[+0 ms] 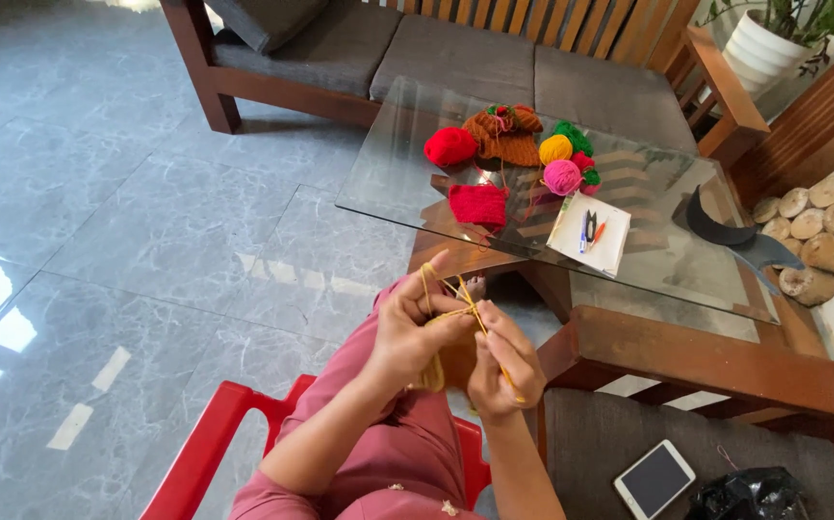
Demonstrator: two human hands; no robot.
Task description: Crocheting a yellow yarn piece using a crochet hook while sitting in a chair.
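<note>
At lower centre of the frame, the left hand (407,332) pinches mustard yarn (433,371) looped over its forefinger; the right hand (503,371), touching it, grips a hook (494,347) slanting from upper left to lower right.

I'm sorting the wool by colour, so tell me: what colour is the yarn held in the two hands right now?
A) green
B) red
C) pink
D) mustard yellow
D: the strand looped over the left hand and running past the right hand is mustard-yellow yarn, while the red ball, green ball and pink ball lie untouched on the glass table.
</note>
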